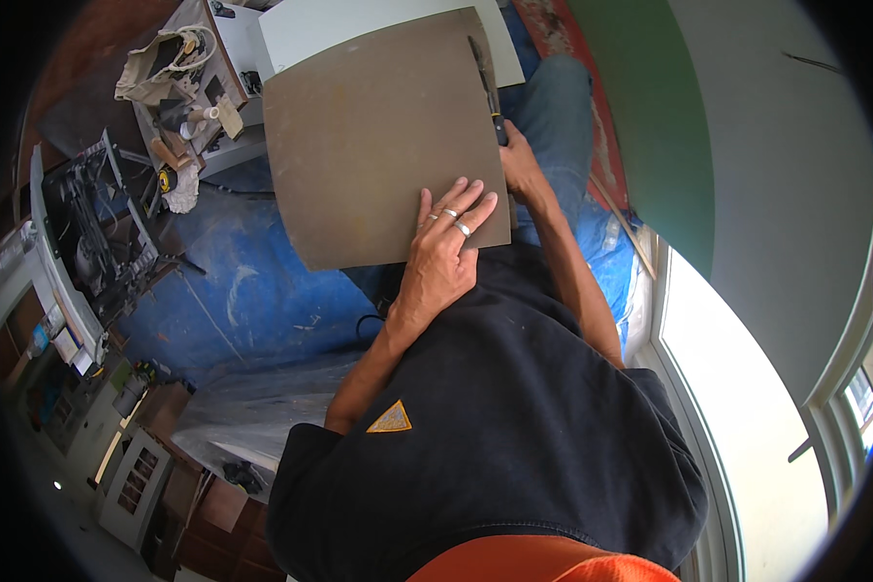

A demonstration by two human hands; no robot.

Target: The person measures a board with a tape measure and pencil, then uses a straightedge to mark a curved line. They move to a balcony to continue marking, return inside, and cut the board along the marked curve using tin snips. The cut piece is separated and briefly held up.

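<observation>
My left hand (pixel 443 254) lies flat, fingers spread, on a dull brown board (pixel 383 136) resting across my lap. Just right of it, my right hand (pixel 521 167) grips a knife (pixel 486 85) along the board's right edge. Beyond the far edge lies a white panel (pixel 359 24); left, blue tarp (pixel 252 291).

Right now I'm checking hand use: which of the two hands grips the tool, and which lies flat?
The right hand grips the dark-handled tool along the brown board's right edge. The left hand, wearing rings, lies flat on the board's near corner.
</observation>
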